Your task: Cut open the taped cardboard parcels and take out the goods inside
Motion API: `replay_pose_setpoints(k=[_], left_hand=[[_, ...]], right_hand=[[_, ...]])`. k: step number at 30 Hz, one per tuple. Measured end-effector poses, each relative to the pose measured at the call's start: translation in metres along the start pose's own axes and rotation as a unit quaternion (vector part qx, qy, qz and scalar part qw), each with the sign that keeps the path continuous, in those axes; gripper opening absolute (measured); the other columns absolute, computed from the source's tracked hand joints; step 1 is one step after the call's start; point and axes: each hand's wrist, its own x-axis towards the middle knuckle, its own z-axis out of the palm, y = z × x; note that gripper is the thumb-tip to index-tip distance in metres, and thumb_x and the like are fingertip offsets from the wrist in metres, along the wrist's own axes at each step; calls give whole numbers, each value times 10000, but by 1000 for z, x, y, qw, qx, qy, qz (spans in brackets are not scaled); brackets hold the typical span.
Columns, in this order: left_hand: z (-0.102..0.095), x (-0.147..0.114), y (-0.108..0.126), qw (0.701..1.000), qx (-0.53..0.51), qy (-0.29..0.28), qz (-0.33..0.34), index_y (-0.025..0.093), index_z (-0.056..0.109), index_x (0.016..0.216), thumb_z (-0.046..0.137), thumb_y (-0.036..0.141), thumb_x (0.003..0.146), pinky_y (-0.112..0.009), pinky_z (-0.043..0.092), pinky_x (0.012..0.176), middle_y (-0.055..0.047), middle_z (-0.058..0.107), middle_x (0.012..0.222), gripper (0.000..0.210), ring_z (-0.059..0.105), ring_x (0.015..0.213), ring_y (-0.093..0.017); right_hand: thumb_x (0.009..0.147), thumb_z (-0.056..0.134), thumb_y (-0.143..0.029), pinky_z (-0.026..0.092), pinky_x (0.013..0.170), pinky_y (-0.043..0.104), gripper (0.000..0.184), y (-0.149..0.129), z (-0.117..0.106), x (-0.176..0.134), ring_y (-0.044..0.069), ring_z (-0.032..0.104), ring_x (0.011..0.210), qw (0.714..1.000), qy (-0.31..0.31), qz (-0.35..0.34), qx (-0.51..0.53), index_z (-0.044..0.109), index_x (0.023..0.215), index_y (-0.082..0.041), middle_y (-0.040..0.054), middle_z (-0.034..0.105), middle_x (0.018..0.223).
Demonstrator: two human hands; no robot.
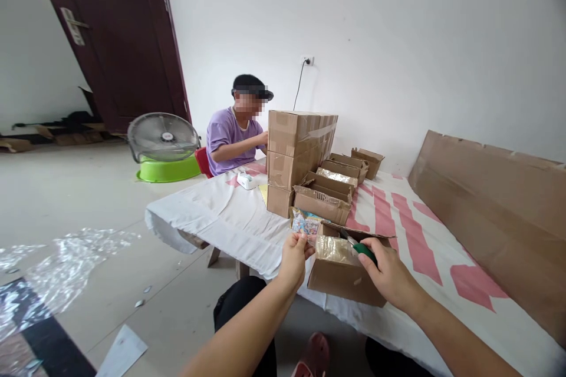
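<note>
Box (pixel 340 277) on desk (pixel 247 230), flap up, not closed; stack (pixel 283 171) beyond it taped.
Right hand (pixel 391 271) wrapped round green tool (pixel 366 252) over box; left hand (pixel 294 256) pinched beside it (can't tell on what).

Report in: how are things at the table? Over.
Right hand gripping green-handled tool at near box. Left hand by the box's left corner, grip unclear. Shiny tape on box. Colourful packet beyond left hand, possibly in the way.

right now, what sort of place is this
Likely a makeshift workroom: stacked cardboard boxes and a row of open boxes stand on a cloth-covered table.
</note>
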Motion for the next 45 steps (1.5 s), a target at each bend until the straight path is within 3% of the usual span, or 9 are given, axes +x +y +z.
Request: replay_pose_setpoints(k=[5,11,23,28,34,37,40,43,45], left_hand=[[-1,-4,-1,997,-71,-14,-37,172,486,672,819,437,589,-244,519,577,-51,703,658,434,656,574,-136],[-5,-7,-7,989,-135,-15,-52,158,512,672,798,322,659,-242,548,594,-58,715,656,330,678,575,-137],[-8,-12,-6,971,-214,8,-107,118,587,717,574,112,845,-271,602,649,-104,739,727,129,720,658,-167],[-8,-14,-7,959,-240,44,-143,106,598,743,445,64,910,-268,614,664,-109,724,754,230,718,692,-157],[-8,-12,-5,949,-261,64,-162,136,533,625,416,99,948,-259,609,655,-24,582,581,345,650,601,-120],[-19,-7,-3,948,-262,93,-156,167,430,557,335,123,987,-234,594,660,40,420,478,442,578,523,-84],[-37,-12,-5,951,-243,117,-153,170,436,591,341,150,995,-196,560,586,50,406,488,416,533,484,-72],[-58,-30,-16,958,-215,111,-156,172,484,662,463,175,957,-198,532,556,45,463,548,296,527,500,-79],[-72,-47,-27,971,-176,66,-146,180,482,676,619,249,879,-207,508,549,53,466,567,254,498,509,-85]], right_hand=[[937,331,-395,456,820,384,262,-8,-4,0,246,662,967,999,-35,12,-2,498,1059,-235,54,691,1028],[936,343,-372,449,792,369,251,-7,-2,-1,249,658,977,998,-46,20,-29,470,1103,-235,68,676,1071],[927,357,-345,440,785,386,259,-8,1,-5,268,632,972,999,-25,13,-43,473,1123,-222,82,664,1080],[934,351,-350,432,750,360,266,-8,2,-6,251,634,931,999,-28,12,-38,472,1132,-219,81,668,1055],[935,363,-346,425,766,368,278,-7,4,-6,265,632,945,998,-18,16,-56,485,1148,-215,85,672,1058],[927,376,-333,434,768,377,286,-8,5,-6,259,638,923,999,-5,15,-45,505,1151,-211,85,679,1057],[909,422,-350,449,826,396,273,-6,1,-10,249,634,940,1000,23,-20,0,559,1108,-223,69,691,1040],[899,465,-417,468,877,382,320,11,-10,-17,251,621,1014,992,89,-44,77,568,1147,-242,61,685,1102],[895,463,-483,493,842,358,390,38,-20,-22,249,632,999,979,162,-4,121,540,1185,-235,73,679,1122]])
